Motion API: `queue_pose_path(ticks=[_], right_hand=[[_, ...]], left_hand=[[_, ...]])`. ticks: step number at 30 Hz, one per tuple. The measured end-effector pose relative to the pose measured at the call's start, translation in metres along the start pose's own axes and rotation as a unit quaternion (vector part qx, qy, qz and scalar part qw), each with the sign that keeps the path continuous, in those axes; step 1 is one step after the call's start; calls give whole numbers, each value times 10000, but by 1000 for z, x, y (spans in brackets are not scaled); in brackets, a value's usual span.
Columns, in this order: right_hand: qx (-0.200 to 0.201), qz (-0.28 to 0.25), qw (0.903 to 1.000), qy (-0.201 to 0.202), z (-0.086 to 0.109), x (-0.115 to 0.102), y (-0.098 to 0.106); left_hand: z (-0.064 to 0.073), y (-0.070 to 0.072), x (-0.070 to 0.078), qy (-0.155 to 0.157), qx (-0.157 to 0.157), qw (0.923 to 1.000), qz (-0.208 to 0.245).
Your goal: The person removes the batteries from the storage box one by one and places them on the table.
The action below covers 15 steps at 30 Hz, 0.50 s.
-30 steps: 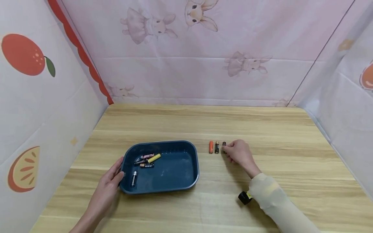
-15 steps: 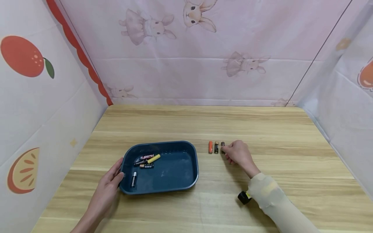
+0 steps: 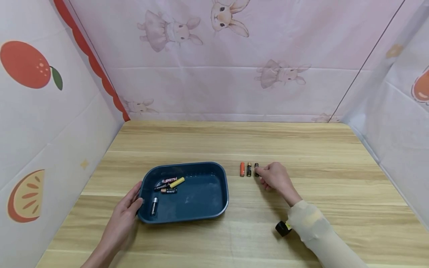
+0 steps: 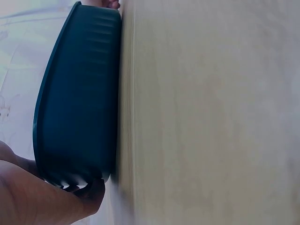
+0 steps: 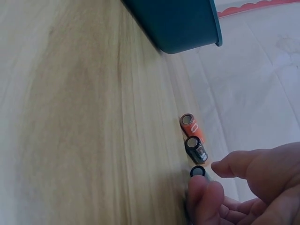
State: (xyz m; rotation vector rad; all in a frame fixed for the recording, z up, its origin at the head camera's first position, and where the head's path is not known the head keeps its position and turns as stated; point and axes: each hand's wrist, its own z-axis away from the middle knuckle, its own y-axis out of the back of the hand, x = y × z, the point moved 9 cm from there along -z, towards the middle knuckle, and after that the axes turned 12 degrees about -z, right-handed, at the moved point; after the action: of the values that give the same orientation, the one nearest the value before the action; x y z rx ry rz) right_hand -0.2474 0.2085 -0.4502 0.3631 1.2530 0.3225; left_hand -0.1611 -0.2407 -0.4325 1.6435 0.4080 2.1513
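Note:
A dark blue plastic tray [image 3: 201, 217] stands on the table with several loose batteries near its left end, one of them a yellow battery [image 3: 177, 182]. My left hand [image 3: 122, 216] grips the tray's left end, its thumb near the rim. To the right of the tray, an orange battery [image 3: 242, 169] and a black battery with a copper-coloured end [image 3: 249, 169] lie side by side. My right hand [image 3: 275, 178] holds a third, dark battery [image 3: 256, 165] beside them in the row, between thumb and fingers. Fingers cover part of that battery in the right wrist view.
The wood-grain table [image 3: 214, 245] reaches back to a pink cloth wall [image 3: 214, 93] printed with rabbits. White cloth walls with fruit pictures flank both sides. A small black device [image 3: 283, 228] sits at the right sleeve's cuff.
Both hands and the tray stay almost in place. The right hand stays at the dark battery, and the row of three looks the same.

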Motion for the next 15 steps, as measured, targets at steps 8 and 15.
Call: queue_pose_path(ticks=[8, 15], right_hand=[[135, -168, 9979, 612, 10, -25, 14], [-443, -978, 9881, 1104, 21, -69, 9]], left_hand=[[-1, 0, -1, 42, -37, 10000, -48], [-1, -1, 0, 36, -75, 9999, -59]])
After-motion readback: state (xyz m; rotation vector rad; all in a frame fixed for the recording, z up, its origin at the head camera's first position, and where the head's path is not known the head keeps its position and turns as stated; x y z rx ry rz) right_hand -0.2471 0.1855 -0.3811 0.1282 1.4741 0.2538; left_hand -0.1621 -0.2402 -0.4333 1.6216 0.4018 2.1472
